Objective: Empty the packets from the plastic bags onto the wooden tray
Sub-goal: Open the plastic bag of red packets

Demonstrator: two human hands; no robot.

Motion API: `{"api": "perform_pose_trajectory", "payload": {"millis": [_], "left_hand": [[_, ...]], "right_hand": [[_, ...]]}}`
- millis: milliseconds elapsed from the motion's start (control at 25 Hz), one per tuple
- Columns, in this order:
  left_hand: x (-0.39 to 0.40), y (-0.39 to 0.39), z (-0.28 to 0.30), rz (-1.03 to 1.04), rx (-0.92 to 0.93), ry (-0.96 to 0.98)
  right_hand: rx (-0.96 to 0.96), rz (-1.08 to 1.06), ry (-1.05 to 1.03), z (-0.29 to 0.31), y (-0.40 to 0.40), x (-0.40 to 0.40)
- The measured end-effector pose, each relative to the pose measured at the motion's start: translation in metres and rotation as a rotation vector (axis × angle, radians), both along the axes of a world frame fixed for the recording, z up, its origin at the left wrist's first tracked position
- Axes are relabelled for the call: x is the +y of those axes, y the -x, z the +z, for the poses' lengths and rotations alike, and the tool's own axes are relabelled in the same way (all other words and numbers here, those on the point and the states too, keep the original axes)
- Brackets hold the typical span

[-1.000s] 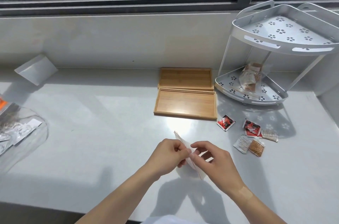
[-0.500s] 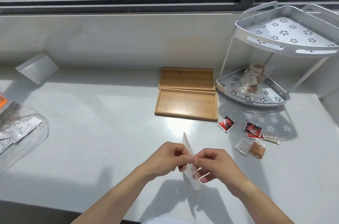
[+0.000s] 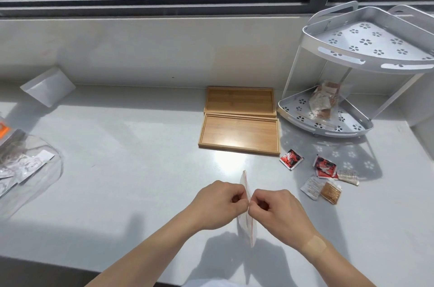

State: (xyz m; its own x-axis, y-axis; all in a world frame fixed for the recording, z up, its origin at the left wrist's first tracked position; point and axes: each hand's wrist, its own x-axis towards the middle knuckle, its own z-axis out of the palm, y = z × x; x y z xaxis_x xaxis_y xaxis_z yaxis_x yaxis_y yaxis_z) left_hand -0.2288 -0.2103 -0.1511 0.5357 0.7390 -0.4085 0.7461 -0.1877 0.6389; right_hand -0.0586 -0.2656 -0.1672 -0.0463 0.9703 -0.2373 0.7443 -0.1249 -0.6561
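Observation:
My left hand [image 3: 218, 205] and my right hand [image 3: 279, 212] pinch the top of a small clear plastic bag [image 3: 246, 228] with a red zip strip, held edge-on between them above the counter. Two wooden trays lie ahead, the near tray [image 3: 239, 134] and the far tray [image 3: 239, 101], both bare. Several loose packets lie on the counter to the right: a red packet [image 3: 291, 159], another red packet [image 3: 325, 167], a white packet [image 3: 311, 186] and a brown packet [image 3: 331, 192]. Another bag of packets [image 3: 325, 101] sits in the rack's lower shelf.
A grey two-tier corner rack [image 3: 366, 56] stands at the back right. A clear bag holding packets [image 3: 23, 167] lies at the left edge. A white box [image 3: 48, 89] leans on the wall at back left. The window sill wall runs behind.
Both hands drew closer together and closed into fists on the bag's top. The bag turned from slanted to edge-on and more upright.

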Motion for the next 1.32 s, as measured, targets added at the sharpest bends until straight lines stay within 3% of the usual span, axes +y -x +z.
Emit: {"api": "perform_pose_trajectory", "payload": {"millis": [160, 240, 360, 560, 720, 800, 880, 1000, 1200, 1320], "left_hand": [[0.000, -0.007, 0.001, 0.050, 0.010, -0.007], [-0.001, -0.005, -0.001, 0.045, 0.089, -0.125], [0.009, 0.014, -0.002, 0.095, 0.202, -0.261], [0.021, 0.029, 0.005, 0.066, 0.193, -0.218], [0.027, 0.021, 0.005, 0.133, 0.103, -0.113], [0.028, 0.015, 0.006, 0.213, 0.002, -0.003], [0.027, 0.008, 0.006, 0.296, -0.091, 0.093], [0.031, 0.003, 0.008, 0.388, -0.190, 0.141], [0.041, 0.017, 0.012, 0.476, -0.355, 0.165], [0.046, 0.035, -0.005, 0.616, -0.371, 0.280]], "right_hand": [[0.013, -0.057, -0.003, 0.004, 0.003, -0.001], [-0.021, -0.113, -0.012, 0.005, -0.001, -0.001], [-0.167, -0.226, -0.033, 0.009, -0.026, -0.001], [-0.395, -0.159, -0.029, 0.015, -0.042, -0.002], [-0.413, -0.196, -0.028, 0.021, -0.043, 0.003], [-0.388, -0.192, -0.161, 0.025, -0.039, 0.006], [-0.289, -0.094, -0.332, 0.029, -0.026, 0.010], [-0.274, 0.129, -0.309, 0.028, -0.002, 0.023], [-0.278, 0.178, -0.439, 0.027, 0.013, 0.047], [-0.261, 0.190, -0.490, 0.036, 0.014, 0.058]]}}
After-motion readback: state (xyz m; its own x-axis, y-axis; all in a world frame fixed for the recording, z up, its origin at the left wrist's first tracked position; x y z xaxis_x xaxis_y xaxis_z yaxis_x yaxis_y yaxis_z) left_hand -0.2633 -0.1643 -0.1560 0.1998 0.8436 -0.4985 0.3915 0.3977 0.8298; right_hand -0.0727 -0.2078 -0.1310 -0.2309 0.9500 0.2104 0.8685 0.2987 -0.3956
